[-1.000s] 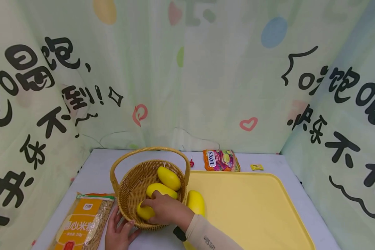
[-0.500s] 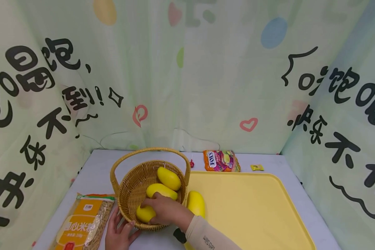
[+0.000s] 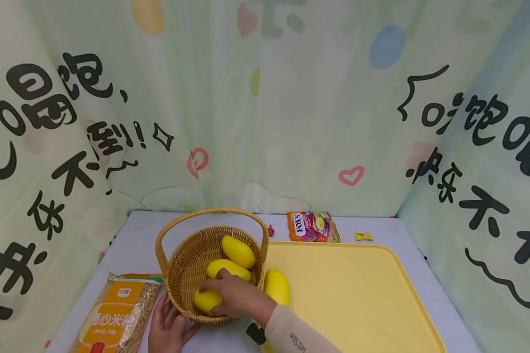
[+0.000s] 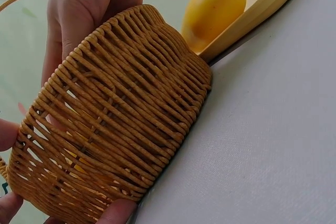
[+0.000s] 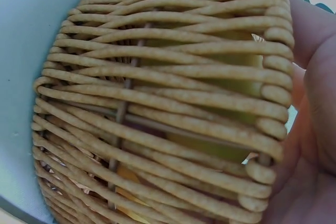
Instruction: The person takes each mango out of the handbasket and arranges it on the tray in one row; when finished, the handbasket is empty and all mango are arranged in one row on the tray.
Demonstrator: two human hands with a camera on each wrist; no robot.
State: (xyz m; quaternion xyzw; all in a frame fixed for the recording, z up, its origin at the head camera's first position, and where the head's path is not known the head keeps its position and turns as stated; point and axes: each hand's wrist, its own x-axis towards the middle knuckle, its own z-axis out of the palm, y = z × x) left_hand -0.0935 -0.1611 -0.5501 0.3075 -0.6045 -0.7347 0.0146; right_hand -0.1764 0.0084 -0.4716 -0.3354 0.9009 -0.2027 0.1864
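A wicker basket [image 3: 183,272] with a tall arched handle stands at the table's left-centre. My right hand [image 3: 243,299] reaches over its front rim and grips a yellow mango [image 3: 204,300] inside. Behind that hand lie a middle mango [image 3: 225,267], partly covered by the fingers, and a rear mango [image 3: 238,251]. My left hand [image 3: 168,328] holds the basket's front left side, its thumb at the rim and fingers against the weave. The left wrist view shows the wicker wall [image 4: 131,103] with fingertips [image 4: 118,212] low on it. Through the weave in the right wrist view, yellow fruit is visible.
A yellow tray [image 3: 344,289] lies right of the basket, with another mango [image 3: 277,287] at its left edge. An orange food packet [image 3: 119,314] lies on the left. At the back are a candy bag [image 3: 312,227], a small yellow packet [image 3: 363,236] and a small red item [image 3: 271,230].
The held mango and my right hand have barely shifted inside the basket. My left hand stays at the basket's side, and everything else looks the same.
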